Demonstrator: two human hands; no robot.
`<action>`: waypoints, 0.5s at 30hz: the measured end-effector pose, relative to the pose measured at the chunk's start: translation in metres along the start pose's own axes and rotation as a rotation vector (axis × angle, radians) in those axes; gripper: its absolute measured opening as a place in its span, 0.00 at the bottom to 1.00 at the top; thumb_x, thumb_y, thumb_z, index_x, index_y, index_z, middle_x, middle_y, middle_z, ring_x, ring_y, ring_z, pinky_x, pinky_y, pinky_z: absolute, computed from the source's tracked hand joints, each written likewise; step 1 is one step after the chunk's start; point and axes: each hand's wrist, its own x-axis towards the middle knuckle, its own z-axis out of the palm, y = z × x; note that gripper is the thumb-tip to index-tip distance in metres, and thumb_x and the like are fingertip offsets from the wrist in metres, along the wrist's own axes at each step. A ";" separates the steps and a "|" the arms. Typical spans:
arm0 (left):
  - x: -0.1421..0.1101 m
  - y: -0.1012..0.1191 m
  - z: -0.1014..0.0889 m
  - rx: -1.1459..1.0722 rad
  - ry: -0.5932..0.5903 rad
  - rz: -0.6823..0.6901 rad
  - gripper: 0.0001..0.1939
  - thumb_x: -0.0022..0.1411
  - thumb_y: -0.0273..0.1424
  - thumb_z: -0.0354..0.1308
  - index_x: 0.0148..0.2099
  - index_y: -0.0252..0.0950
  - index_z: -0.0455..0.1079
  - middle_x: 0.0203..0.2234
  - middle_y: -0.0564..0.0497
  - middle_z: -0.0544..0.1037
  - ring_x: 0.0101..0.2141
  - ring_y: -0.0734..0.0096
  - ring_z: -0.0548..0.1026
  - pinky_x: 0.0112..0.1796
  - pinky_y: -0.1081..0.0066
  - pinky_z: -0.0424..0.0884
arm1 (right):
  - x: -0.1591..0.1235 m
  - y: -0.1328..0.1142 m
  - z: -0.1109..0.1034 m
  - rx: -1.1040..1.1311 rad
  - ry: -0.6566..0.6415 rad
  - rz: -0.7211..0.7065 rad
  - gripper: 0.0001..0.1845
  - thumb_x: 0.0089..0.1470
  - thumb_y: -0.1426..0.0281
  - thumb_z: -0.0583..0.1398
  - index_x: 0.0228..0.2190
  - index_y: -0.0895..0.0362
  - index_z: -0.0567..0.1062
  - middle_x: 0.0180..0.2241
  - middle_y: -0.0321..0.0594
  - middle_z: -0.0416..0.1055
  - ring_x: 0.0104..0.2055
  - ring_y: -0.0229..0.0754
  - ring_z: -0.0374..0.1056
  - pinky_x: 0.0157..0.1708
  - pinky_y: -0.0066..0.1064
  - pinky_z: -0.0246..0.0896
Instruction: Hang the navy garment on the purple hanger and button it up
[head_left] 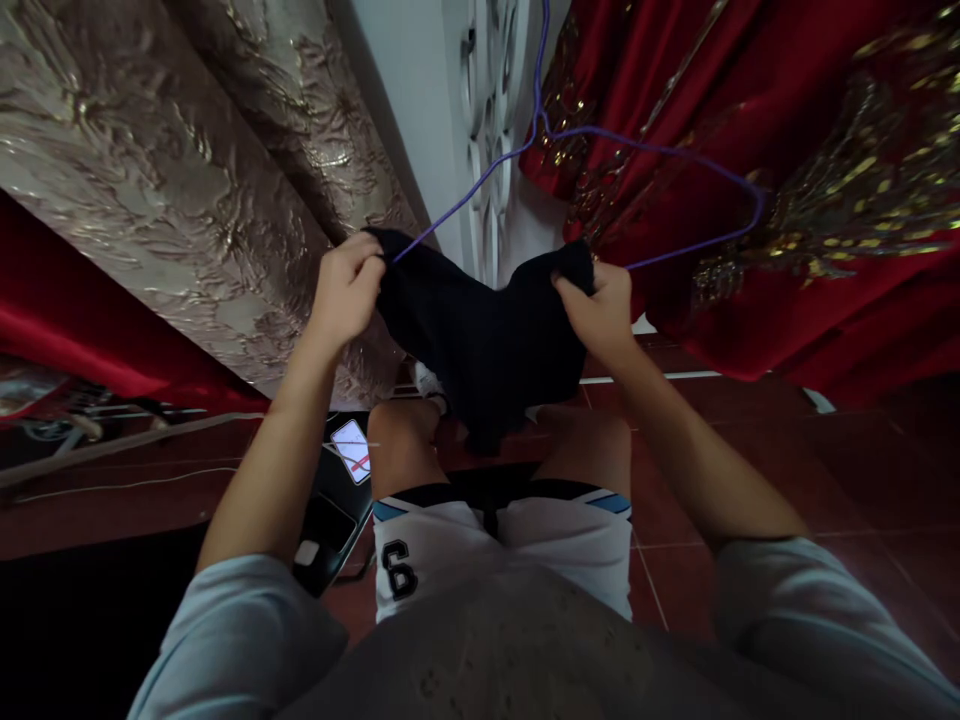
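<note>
- The dark cloth [495, 345] looks light, soft and limp, so likely best held by its two upper corners.
- It hangs between the left hand [349, 287] and right hand [604, 308], sagging in the middle; both hands pinch an upper corner.
- Beyond, a thin purple hanger [538, 105] meets the cloth beside the left hand; its right shoulder sticks out bare.

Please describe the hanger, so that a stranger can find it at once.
Start at the red fabric with gold decoration, upper right. The hanger crosses in front of it, reaching down to the dark cloth gripped by the left hand and right hand. Its thin purple frame sets it apart from the fabrics around it.
</note>
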 end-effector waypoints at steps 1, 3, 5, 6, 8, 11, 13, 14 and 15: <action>0.008 0.010 0.006 -0.029 0.008 0.026 0.15 0.63 0.23 0.58 0.24 0.38 0.64 0.28 0.50 0.67 0.36 0.62 0.71 0.49 0.63 0.66 | -0.004 -0.001 0.002 0.014 -0.038 0.008 0.20 0.55 0.64 0.62 0.18 0.55 0.61 0.20 0.33 0.55 0.24 0.36 0.55 0.25 0.31 0.56; 0.018 0.025 0.018 -0.092 -0.006 0.052 0.08 0.62 0.25 0.63 0.30 0.38 0.70 0.32 0.49 0.72 0.41 0.60 0.73 0.52 0.62 0.66 | -0.011 -0.004 0.001 0.028 -0.133 0.006 0.15 0.57 0.63 0.61 0.22 0.56 0.68 0.21 0.35 0.63 0.26 0.38 0.61 0.27 0.31 0.60; 0.022 0.032 0.025 -0.154 -0.027 0.041 0.04 0.62 0.30 0.66 0.38 0.39 0.73 0.34 0.49 0.75 0.42 0.59 0.75 0.53 0.61 0.67 | -0.014 -0.008 -0.009 0.003 -0.178 -0.035 0.08 0.57 0.65 0.61 0.29 0.55 0.75 0.27 0.37 0.71 0.32 0.42 0.69 0.34 0.34 0.68; 0.024 0.032 0.026 -0.173 -0.025 0.032 0.05 0.64 0.32 0.65 0.40 0.40 0.74 0.33 0.49 0.76 0.42 0.58 0.75 0.53 0.60 0.68 | -0.014 -0.010 -0.016 -0.028 -0.153 -0.073 0.06 0.57 0.67 0.60 0.34 0.55 0.77 0.31 0.39 0.75 0.37 0.44 0.72 0.40 0.37 0.71; 0.030 0.025 0.023 -0.138 -0.018 0.056 0.09 0.66 0.38 0.64 0.45 0.40 0.75 0.32 0.49 0.76 0.40 0.59 0.75 0.52 0.59 0.68 | -0.010 -0.015 -0.038 -0.106 0.022 -0.174 0.14 0.56 0.70 0.60 0.45 0.54 0.78 0.44 0.44 0.77 0.50 0.48 0.74 0.50 0.41 0.70; 0.043 0.010 0.012 0.042 -0.090 0.207 0.15 0.68 0.46 0.60 0.48 0.41 0.75 0.35 0.49 0.76 0.40 0.61 0.72 0.52 0.58 0.67 | 0.001 -0.018 -0.078 -0.164 0.372 -0.325 0.31 0.52 0.74 0.62 0.59 0.56 0.71 0.62 0.53 0.67 0.65 0.51 0.65 0.56 0.41 0.67; 0.052 0.003 0.006 0.150 -0.145 0.301 0.17 0.68 0.50 0.58 0.48 0.43 0.74 0.38 0.48 0.75 0.42 0.60 0.70 0.52 0.55 0.66 | 0.012 -0.019 -0.105 -0.178 0.356 -0.286 0.25 0.52 0.75 0.63 0.53 0.60 0.77 0.57 0.57 0.72 0.58 0.51 0.71 0.50 0.39 0.70; 0.055 0.001 0.005 0.181 -0.141 0.323 0.17 0.68 0.50 0.57 0.47 0.44 0.74 0.39 0.47 0.75 0.43 0.59 0.69 0.53 0.53 0.66 | 0.018 -0.020 -0.116 -0.179 0.266 -0.224 0.18 0.52 0.74 0.63 0.47 0.61 0.81 0.50 0.57 0.77 0.50 0.50 0.76 0.44 0.38 0.70; 0.057 -0.001 0.004 0.198 -0.114 0.330 0.16 0.68 0.50 0.58 0.47 0.44 0.74 0.41 0.47 0.74 0.45 0.57 0.68 0.53 0.51 0.65 | 0.025 -0.020 -0.125 -0.165 0.151 -0.147 0.12 0.53 0.73 0.65 0.40 0.61 0.83 0.42 0.54 0.80 0.41 0.46 0.78 0.38 0.37 0.70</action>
